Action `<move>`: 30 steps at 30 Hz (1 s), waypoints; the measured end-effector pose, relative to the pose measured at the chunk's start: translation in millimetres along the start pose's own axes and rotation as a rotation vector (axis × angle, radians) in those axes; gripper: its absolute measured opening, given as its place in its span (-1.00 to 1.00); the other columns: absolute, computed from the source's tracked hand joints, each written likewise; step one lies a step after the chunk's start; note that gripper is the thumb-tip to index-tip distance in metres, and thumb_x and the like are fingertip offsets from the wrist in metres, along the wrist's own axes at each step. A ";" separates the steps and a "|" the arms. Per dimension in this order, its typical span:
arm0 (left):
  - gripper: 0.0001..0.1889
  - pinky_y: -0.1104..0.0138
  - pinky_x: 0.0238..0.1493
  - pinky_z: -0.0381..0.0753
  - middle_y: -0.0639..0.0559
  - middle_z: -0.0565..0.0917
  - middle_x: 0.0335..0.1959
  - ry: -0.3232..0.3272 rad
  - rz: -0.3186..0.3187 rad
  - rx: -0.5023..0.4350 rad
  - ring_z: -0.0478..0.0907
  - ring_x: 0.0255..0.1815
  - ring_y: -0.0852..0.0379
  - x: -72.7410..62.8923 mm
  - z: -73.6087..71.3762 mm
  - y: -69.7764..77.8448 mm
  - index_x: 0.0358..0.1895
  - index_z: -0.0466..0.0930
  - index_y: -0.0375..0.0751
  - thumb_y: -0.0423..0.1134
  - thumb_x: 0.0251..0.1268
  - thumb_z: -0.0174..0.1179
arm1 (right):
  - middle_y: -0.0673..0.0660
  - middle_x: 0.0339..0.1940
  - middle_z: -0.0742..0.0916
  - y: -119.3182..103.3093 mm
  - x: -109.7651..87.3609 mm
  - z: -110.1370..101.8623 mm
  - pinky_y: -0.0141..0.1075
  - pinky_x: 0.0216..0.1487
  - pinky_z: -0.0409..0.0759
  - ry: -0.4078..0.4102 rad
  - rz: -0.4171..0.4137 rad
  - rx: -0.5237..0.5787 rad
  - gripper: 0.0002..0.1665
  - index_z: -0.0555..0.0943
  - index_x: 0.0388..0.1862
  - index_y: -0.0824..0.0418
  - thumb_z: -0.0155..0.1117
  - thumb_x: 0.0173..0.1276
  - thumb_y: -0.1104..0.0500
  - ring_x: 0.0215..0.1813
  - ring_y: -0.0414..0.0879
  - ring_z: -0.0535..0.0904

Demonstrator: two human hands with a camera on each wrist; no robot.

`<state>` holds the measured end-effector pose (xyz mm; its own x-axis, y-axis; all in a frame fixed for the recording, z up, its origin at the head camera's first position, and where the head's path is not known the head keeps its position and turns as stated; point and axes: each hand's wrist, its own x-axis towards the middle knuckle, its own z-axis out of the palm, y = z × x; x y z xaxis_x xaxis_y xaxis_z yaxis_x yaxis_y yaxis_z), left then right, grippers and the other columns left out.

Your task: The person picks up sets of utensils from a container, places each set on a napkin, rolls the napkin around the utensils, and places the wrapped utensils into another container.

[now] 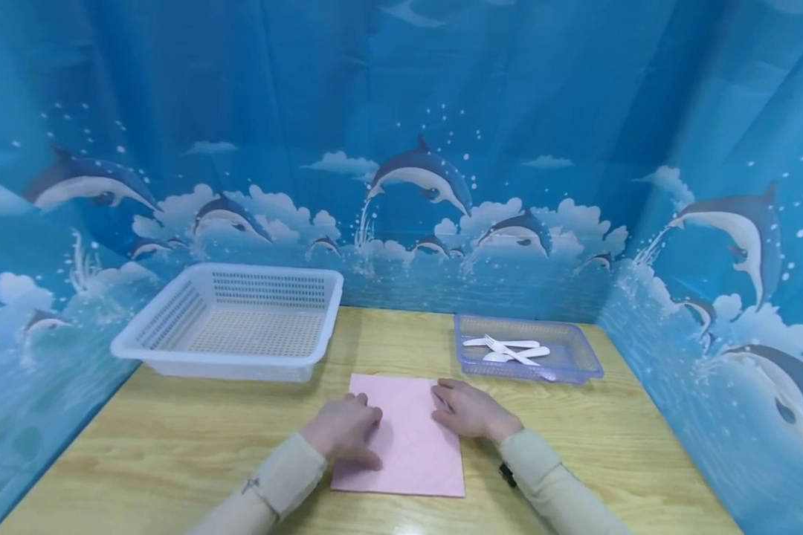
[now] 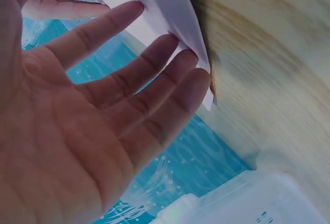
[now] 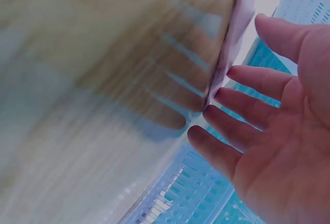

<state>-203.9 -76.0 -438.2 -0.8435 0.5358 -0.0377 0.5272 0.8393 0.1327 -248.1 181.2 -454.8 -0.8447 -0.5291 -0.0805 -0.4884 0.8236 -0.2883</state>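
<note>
A flat, pink rectangular sheet (image 1: 418, 446) lies on the wooden table in front of me. Whether it is cloth or paper I cannot tell. My left hand (image 1: 343, 431) is over its left side, thumb spread toward the near part. In the left wrist view the fingers (image 2: 167, 100) are extended and their tips meet the pale sheet (image 2: 165, 7). Over the upper right edge is my right hand (image 1: 470, 410). The right wrist view shows its fingers (image 3: 247, 103) spread and nearly straight, tips along the pink edge (image 3: 236, 38). Neither hand pinches it.
At the back left stands a white plastic basket (image 1: 227, 364) with slotted sides. A smaller purple basket (image 1: 578, 357) at the back right holds white plastic cutlery (image 1: 508, 349), including a fork and a spoon. Blue dolphin-print curtains (image 1: 401, 89) enclose the table's back and sides.
</note>
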 end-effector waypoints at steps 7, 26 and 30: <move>-0.28 0.17 -0.22 0.61 -0.03 0.57 -0.29 -0.005 0.000 0.009 0.53 -0.25 0.03 -4.8 2.3 3.5 -0.05 0.65 -0.14 0.19 -0.37 0.56 | 0.40 0.34 0.50 1.0 -2.6 2.4 0.06 0.38 0.38 0.047 -0.036 -0.066 -0.38 0.48 0.28 0.39 0.27 0.36 0.05 0.37 0.27 0.42; -0.42 0.06 -0.01 0.59 -0.07 0.65 -0.11 -0.026 -0.026 -0.059 0.59 -0.09 -0.03 -2.6 6.2 -5.0 -0.06 0.64 -0.15 -0.05 -0.26 0.57 | 0.30 0.01 0.66 2.0 -8.8 7.7 0.00 0.00 0.64 0.145 -0.036 -0.177 -0.61 0.66 -0.18 0.30 0.40 0.24 -0.01 0.00 0.16 0.63; -0.54 0.11 -0.14 0.58 -0.01 0.58 -0.22 0.003 -0.009 -0.051 0.52 -0.18 0.02 -3.0 6.4 -8.0 -0.16 0.66 -0.11 -0.11 -0.25 0.56 | 0.28 0.04 0.67 1.4 -10.1 7.7 -0.02 -0.02 0.65 0.160 -0.019 -0.164 -0.68 0.65 -0.35 0.26 0.43 0.20 0.00 0.01 0.15 0.64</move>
<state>-204.9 -83.8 -445.5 -0.8486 0.5278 -0.0361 0.5136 0.8383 0.1828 -238.6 186.1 -461.8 -0.8524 -0.5167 0.0799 -0.5228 0.8427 -0.1285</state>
